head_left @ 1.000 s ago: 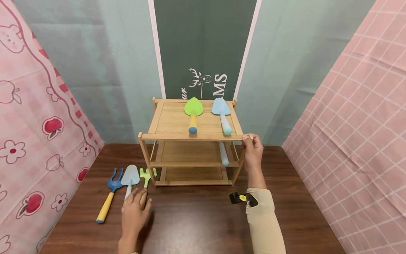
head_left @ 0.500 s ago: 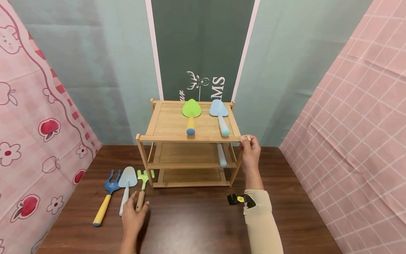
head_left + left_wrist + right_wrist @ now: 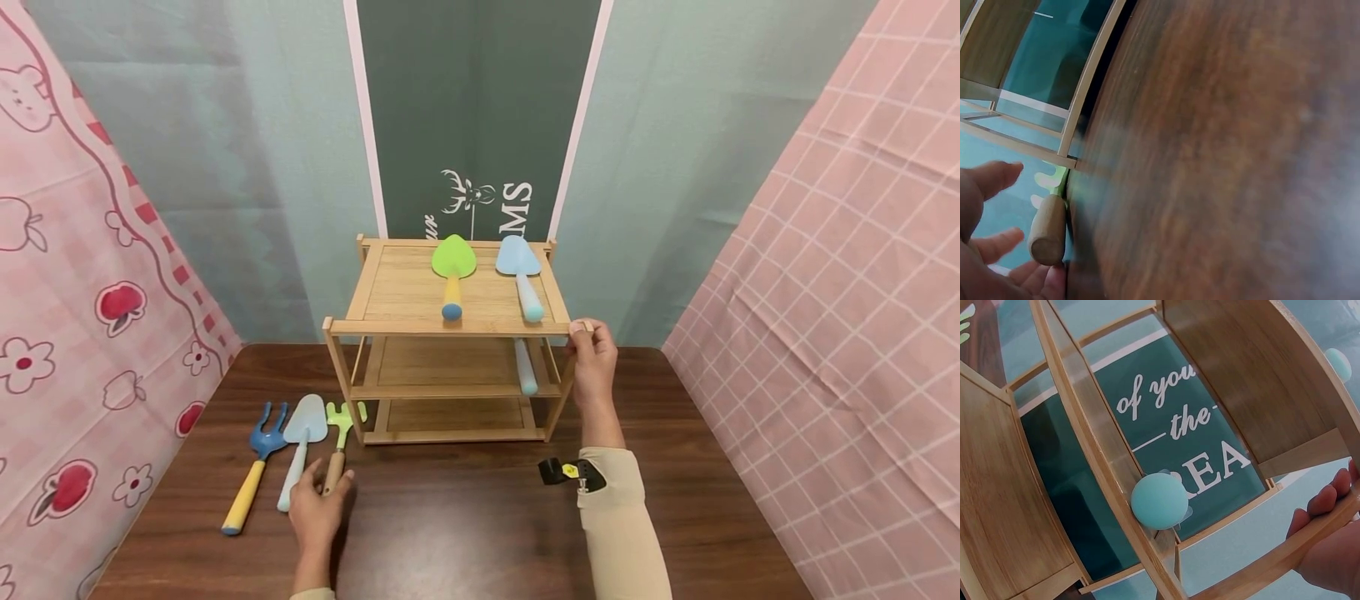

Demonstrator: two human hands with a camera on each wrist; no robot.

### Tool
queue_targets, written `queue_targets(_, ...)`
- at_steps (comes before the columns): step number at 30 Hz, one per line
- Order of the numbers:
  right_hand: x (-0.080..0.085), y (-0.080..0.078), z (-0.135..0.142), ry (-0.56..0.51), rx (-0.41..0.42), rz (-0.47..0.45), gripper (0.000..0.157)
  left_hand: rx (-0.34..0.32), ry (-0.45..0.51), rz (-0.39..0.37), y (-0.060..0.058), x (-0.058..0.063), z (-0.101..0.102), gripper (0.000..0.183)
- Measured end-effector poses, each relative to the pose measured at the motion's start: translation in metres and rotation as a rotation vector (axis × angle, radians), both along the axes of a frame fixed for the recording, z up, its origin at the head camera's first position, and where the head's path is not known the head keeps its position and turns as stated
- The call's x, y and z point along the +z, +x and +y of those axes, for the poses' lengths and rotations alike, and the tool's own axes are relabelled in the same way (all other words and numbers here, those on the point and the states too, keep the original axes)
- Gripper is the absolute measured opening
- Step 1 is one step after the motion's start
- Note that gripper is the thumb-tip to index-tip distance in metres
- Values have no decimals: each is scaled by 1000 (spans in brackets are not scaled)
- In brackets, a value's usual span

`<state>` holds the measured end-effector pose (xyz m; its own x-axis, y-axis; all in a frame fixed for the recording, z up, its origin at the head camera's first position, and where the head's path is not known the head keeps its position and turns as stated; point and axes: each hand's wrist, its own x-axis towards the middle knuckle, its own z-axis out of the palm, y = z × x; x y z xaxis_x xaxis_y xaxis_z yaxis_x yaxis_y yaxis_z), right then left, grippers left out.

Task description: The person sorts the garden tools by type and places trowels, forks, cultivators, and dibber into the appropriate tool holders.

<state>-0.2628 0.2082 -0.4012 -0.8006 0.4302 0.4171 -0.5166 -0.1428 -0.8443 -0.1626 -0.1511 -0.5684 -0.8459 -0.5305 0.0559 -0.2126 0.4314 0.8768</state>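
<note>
My left hand (image 3: 318,508) is low over the table, its thumb and fingers spread either side of the wooden handle of a small green hand rake (image 3: 335,467). In the left wrist view the thumb stands apart from that rake handle (image 3: 1049,234), and fingertips lie right at its end. Just left lies a pale blue trowel (image 3: 298,458), then a blue fork with a yellow handle (image 3: 251,483). My right hand (image 3: 595,362) grips the front right corner of the wooden shelf rack (image 3: 450,327); in the right wrist view its fingers (image 3: 1322,501) curl over the frame.
On the top shelf lie a green trowel with a yellow handle (image 3: 453,271) and a light blue trowel (image 3: 521,275). Another pale blue handle (image 3: 526,367) sticks out from the middle shelf. Curtains hang behind and at both sides of the brown table (image 3: 465,533).
My left hand has drawn back slightly, uncovering the pale blue trowel's handle and more of the rake's handle. My right hand keeps its hold on the rack.
</note>
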Motion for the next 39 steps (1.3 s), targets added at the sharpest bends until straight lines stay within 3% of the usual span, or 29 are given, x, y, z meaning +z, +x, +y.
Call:
queue_targets(8, 1, 1, 0, -2, -1, -13, 8, 59, -56, -4, -4, -1, -4, 45)
queue_targets(15, 1, 1, 0, -11, -4, -14, 10, 45, -98, 3, -4, -3, -4, 33)
queue_targets(31, 0, 1, 1, -12, 0, -6, 7, 1, -114, -105, -4, 1, -7, 32)
queue_targets(39, 0, 0, 0, -8, 5, 6, 9, 64, -76, 0, -3, -3, -3, 30)
